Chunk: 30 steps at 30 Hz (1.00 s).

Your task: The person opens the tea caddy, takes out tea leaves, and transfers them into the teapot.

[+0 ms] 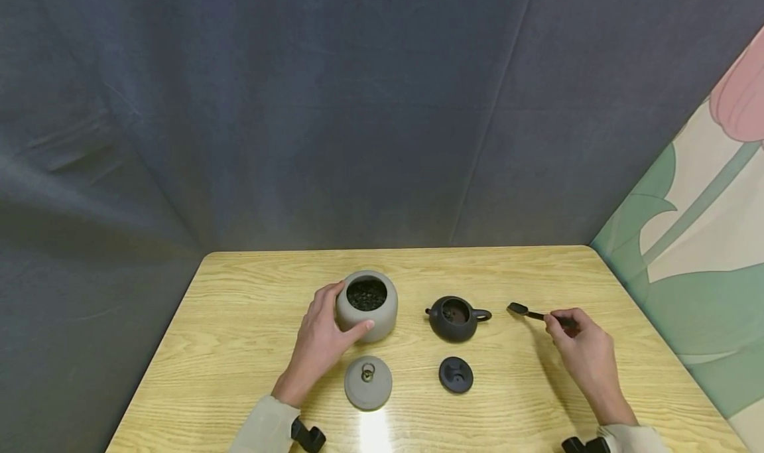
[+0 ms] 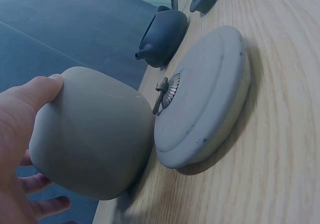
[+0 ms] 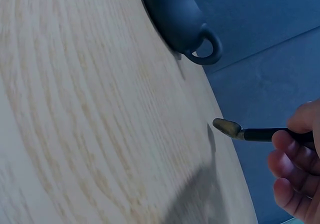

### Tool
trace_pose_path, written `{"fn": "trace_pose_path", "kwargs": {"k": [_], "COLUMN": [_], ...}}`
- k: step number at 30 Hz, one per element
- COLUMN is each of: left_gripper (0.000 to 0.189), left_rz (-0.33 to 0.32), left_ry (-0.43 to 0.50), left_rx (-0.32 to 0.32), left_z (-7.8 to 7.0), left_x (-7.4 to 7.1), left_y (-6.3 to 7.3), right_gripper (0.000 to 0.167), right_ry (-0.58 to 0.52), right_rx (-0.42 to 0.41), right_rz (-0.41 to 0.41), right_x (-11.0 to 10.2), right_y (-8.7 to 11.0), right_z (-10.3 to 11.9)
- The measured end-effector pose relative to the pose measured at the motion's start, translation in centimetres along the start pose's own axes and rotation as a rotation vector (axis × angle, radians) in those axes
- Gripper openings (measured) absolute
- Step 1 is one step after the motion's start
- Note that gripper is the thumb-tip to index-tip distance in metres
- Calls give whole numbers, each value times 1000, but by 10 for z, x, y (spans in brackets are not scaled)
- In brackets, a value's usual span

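My left hand (image 1: pixel 325 337) holds a grey tea jar (image 1: pixel 388 315) by its side, thumb at the front and fingers round the far left. Dark dried tea leaves (image 1: pixel 367 295) lie inside the uncovered jar. Between the thumb and fingers of my right hand (image 1: pixel 587 357) is the thin dark handle of a small tea scoop (image 1: pixel 518 308). Its head points left, above the table, toward a dark teapot (image 1: pixel 455 330). That pot is uncovered, with a few leaves visible in it and its handle facing right. In the right wrist view, the scoop (image 3: pixel 229 128) appears side-on.
The jar's grey lid (image 1: pixel 368 394), with a metal ring on top, lies in front of the jar. A dark teapot lid (image 1: pixel 456 375) rests in front of the pot. The wooden table (image 1: pixel 239 347) ends at a dark curtain (image 1: pixel 370 121); a flowered cloth (image 1: pixel 704 294) hangs at right.
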<state>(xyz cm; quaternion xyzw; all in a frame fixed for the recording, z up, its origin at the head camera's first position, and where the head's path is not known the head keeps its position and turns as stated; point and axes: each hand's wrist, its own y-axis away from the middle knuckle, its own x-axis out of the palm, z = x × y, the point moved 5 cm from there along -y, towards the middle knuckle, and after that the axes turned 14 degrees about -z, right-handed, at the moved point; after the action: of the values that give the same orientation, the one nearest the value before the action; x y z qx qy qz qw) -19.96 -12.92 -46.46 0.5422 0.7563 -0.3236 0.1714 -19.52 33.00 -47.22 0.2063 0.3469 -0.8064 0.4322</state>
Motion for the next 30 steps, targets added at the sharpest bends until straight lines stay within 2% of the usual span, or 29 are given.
{"fn": "trace_pose_path", "kwargs": {"k": [4, 8, 14, 21, 25, 30], "left_gripper": [96, 96, 97, 97, 98, 98], "left_rz": [-3, -5, 0, 2, 5, 2], "left_ry": [0, 1, 4, 1, -1, -1], "left_rx": [6, 8, 0, -6, -9, -2], "left_z": [0, 0, 1, 3, 2, 1], "left_x": [0, 0, 0, 0, 1, 1], "left_y": [0, 0, 0, 0, 0, 0], "right_gripper": [26, 22, 22, 28, 31, 31], "right_ry": [19, 48, 96, 154, 216, 275], "right_rx": [-2, -42, -92, -82, -80, -37], "right_rz": [-2, -7, 59, 163, 177, 180], "right_x": [1, 1, 4, 13, 17, 20], "right_y": [1, 3, 6, 14, 17, 18], "right_z": [-2, -2, -3, -3, 0, 0]}}
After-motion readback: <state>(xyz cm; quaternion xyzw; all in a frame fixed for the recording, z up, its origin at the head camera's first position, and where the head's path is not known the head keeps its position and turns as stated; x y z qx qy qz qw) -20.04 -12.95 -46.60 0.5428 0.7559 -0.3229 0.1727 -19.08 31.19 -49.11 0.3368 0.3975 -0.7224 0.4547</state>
